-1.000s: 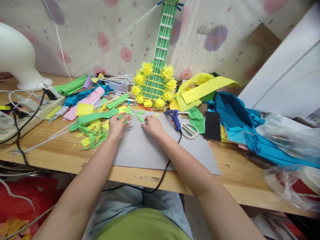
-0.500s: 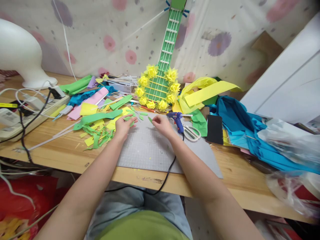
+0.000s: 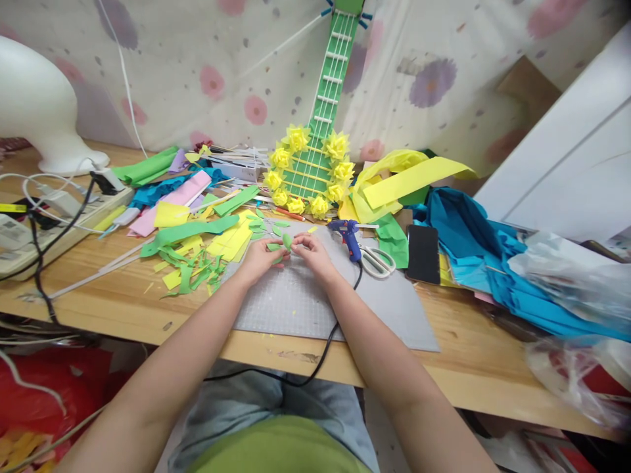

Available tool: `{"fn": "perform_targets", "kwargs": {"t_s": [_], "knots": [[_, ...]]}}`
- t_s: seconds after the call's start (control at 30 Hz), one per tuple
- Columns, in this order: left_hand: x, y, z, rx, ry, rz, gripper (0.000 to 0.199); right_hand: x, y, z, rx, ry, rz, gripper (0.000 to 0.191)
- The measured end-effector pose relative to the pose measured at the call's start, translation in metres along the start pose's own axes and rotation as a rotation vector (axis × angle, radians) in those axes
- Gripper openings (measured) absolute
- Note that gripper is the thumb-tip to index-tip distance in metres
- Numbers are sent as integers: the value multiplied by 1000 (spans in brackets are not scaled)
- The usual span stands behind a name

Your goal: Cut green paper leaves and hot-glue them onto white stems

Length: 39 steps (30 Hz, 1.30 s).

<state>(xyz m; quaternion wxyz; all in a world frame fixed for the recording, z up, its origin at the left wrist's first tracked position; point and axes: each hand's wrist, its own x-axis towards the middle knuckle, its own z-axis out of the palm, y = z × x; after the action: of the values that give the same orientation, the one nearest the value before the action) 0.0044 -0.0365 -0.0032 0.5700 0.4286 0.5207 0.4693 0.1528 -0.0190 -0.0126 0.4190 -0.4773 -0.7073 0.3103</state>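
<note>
Your left hand (image 3: pixel 262 259) grasps pointed green paper leaves (image 3: pixel 273 247); your right hand (image 3: pixel 313 253) pinches another leaf (image 3: pixel 286 241); they're probably light, soft, easily creased; best held by tips.

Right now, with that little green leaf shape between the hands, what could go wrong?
The leaf shape between the left hand and right hand might bend or slip. The black cord passes beneath the right forearm; a snag could drag the glue gun. Loose leaves might mix with green scraps.
</note>
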Motion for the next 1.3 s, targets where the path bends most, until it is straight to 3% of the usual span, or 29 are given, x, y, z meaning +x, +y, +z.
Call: {"fn": "perform_targets", "kwargs": {"t_s": [0.1, 0.3, 0.63, 0.8, 1.03, 1.17, 1.3], "knots": [[2, -2, -2, -20, -16, 9, 39, 1, -1, 1, 88, 23, 30, 8], [0, 2, -3, -61, -39, -32, 43, 2, 3, 7, -14, 141, 74, 4], [0, 2, 0, -65, -29, -29, 48, 5, 10, 15, 19, 179, 76, 7], [-4, 5, 5, -39, -79, -6, 45, 7, 11, 19, 26, 189, 87, 7], [-3, 5, 9, -57, 28, 7, 43, 4, 7, 18, 89, 189, 69, 11], [0, 6, 7, -116, 119, 76, 40, 2, 1, 18, 269, 209, 154, 37], [2, 5, 6, -149, 208, 121, 44, 1, -1, 22, 446, 91, 220, 51]]}}
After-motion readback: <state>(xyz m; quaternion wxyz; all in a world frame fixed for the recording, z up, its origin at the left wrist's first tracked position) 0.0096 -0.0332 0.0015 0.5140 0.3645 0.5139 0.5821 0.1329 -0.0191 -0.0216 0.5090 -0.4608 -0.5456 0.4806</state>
